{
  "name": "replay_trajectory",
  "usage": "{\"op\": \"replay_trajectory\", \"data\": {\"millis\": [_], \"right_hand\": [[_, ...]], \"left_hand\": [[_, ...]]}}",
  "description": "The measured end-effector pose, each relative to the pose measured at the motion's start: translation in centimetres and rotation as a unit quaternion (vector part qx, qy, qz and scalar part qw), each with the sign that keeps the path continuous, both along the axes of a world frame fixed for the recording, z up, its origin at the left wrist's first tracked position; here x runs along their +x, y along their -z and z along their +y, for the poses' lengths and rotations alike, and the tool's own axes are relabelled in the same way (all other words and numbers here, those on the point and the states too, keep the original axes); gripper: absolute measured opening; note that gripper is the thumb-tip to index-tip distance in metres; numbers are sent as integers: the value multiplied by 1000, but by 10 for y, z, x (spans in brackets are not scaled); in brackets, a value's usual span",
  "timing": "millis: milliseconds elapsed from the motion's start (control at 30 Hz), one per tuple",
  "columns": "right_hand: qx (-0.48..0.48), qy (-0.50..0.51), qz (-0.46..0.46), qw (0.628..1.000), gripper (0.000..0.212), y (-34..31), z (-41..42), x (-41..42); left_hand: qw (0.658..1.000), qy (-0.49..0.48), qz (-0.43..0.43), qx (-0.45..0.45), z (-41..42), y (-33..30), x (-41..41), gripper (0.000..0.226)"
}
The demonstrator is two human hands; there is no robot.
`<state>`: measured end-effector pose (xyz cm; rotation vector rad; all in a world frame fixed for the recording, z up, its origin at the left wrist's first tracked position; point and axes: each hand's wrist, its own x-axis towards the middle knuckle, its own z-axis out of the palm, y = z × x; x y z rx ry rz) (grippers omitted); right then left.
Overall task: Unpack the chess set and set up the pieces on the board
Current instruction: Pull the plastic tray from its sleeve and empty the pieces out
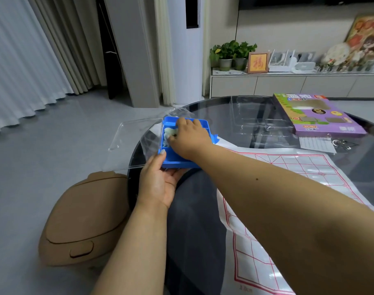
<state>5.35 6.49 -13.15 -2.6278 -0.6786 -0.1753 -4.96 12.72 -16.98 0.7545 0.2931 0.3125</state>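
**Living room, round glass table: pieces coming out of the tray**

Round dark glass table in a living room, curtains to the left, low cabinet with potted plants behind. Blue tray perched at the table's left edge, partly overhanging. Left hand cupped beneath the near corner, thumb hooked over the rim; probably steadying the tray against tipping off the edge. Right hand reaching across and down into the tray, fingers curled over pale green pieces; grip itself hidden under the knuckles, so unclear whether anything is actually pinched. Clear plastic lid lying just left of the tray, jutting out past the table over the floor. White paper board with red grid spread flat to the right, no pieces on it yet. Purple game box and clear plastic insert pushed to the far side, likely to keep the board free. Tan bin on the floor below. Unpacking stage; setup not begun.
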Motion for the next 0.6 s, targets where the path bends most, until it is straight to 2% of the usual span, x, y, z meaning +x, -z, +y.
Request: {"op": "replay_trajectory", "data": {"millis": [100, 233, 600], "right_hand": [[29, -22, 13, 999, 38, 3, 2, -1], [1, -48, 26, 999, 29, 5, 0, -2], [-92, -74, 38, 992, 38, 2, -3, 2]], "left_hand": [[1000, -12, 2, -1, 1, 0, 0, 37], [1000, -19, 9, -3, -1, 2, -1, 35], [998, -47, 30, -13, -5, 4, 3, 20]]}}
